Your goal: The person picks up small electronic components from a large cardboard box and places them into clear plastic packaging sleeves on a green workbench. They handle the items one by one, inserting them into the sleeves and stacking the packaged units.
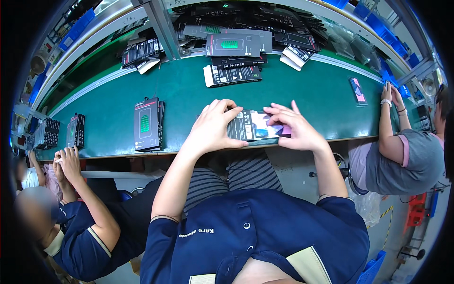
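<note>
Between hands (213, 127) — black box (241, 126), white print; glossy packet (261, 126), blue-pink

Looks steeply down from the wearer's head, through the left lens of a side-by-side fisheye pair; sits close above the navy polo shirt (293, 222) at the lower edge; faces forward over the green workbench (312, 80), with left hand (215, 128) and right hand (298, 131) near mid-picture; reaches to a metal shelf post (163, 28) farther off; spreads sideways to a navy-shirted co-worker (90, 246) and a grey-shirted co-worker (416, 156); bends straight edges toward the rim.
</note>
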Motion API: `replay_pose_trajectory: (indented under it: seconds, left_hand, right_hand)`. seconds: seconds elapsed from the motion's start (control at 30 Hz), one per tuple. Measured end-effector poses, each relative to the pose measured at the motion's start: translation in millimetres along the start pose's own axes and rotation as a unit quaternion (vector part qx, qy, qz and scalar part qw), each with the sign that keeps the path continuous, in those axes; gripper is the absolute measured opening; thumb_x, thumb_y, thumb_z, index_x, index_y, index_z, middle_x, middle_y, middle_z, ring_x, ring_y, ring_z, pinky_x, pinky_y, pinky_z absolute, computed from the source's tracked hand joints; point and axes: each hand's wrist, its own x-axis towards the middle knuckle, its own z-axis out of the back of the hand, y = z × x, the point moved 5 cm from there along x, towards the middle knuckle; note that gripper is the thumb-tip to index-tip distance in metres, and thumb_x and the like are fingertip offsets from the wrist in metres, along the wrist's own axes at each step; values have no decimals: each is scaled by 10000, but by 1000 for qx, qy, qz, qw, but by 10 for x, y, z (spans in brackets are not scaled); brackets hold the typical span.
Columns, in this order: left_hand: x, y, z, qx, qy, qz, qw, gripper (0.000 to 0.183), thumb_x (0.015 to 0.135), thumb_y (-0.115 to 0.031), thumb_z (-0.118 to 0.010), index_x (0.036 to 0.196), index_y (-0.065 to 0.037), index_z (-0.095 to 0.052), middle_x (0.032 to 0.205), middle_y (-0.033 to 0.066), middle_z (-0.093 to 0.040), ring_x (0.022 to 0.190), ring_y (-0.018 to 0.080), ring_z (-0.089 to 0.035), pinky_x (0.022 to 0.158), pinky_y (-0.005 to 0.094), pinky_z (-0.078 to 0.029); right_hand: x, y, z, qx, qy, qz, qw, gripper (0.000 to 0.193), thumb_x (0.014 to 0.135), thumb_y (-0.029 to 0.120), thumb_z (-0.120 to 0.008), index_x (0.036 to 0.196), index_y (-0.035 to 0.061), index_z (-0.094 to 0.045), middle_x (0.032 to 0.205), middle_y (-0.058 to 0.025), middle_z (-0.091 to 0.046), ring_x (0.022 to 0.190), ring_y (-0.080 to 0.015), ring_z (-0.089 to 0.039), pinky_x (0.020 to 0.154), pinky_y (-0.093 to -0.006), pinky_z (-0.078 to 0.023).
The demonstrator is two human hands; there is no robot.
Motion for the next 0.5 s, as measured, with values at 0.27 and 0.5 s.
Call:
replay_pose_trajectory:
  seconds: [0.27, 0.5]
  left_hand:
    - [123, -155, 45, -79, -17, 75, 994, 820, 594, -382, -863, 1258, -56, -510, 1213, 169, -589, 1101, 343, -605, 966, 456, -463]
    - [-90, -169, 45, -356, -440, 17, 825, 633, 707, -196, -896, 1108, -75, -423, 1067, 113, -564, 969, 166, -586, 821, 304, -496]
  right_hand:
    - [304, 380, -267, 484, -259, 151, 822, 600, 764, -104, -450, 1352, 16, -440, 1574, -201, -283, 1485, -315, -244, 1204, -474, -157]
    - [636, 824, -151, 685, -203, 39, 699, 330, 965, 39, -417, 1227, -85, -575, 1204, -164, -625, 1134, -210, -588, 1022, -331, -429]
